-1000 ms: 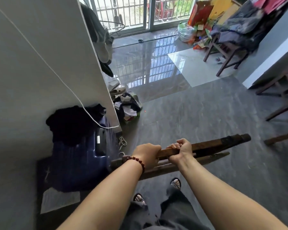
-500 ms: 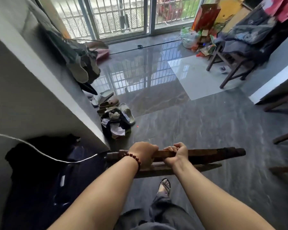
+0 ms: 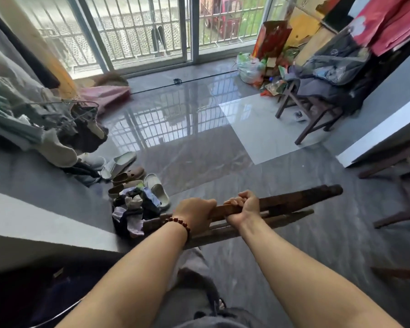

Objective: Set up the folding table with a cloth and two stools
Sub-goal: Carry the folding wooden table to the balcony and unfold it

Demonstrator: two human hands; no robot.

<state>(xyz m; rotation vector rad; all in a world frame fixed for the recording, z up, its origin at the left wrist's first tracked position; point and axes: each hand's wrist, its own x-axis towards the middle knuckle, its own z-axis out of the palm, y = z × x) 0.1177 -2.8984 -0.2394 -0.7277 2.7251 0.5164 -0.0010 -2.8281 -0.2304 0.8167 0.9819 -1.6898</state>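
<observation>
- In front of the person, just below the middle of the view, a folded table [image 3: 294, 202] of dark wood is held level above the floor [image 3: 223, 162]. It runs from 9 o'clock to 3 o'clock.
- Likely risk: both grips sit towards the 9 o'clock half. The long free end could dip or swing and strike the wooden legs [image 3: 386, 165] standing at 3 o'clock.
- Likely risk: shoes [image 3: 128, 171] and a heap of clothes [image 3: 135, 209] lie on the floor at 9 to 10 o'clock, just beside the table's near end. A step that way could cause a trip, or the table could snag.
- Likely risk: the floor is glossy and mirrors the window bars, so it may be slippery under a loaded walk.
- Likely risk: a lower rail hangs just under the top one. If the folded parts shift, fingers could be pinched.
- The left grip [image 3: 197, 213] is clamped over the top rail from above, knuckles up, with a bead bracelet [image 3: 180, 222] at the wrist.
- The right grip [image 3: 243, 207] is clamped on the same rail, fingers wrapped tightly round it, just beside the left grip.
- Neither grip holds anything else.
- A stool [image 3: 286, 100] stands at 1 o'clock under piled clothing, well apart from the table.
- I cannot pick out which fabric, if any, is the table's cloth.
</observation>
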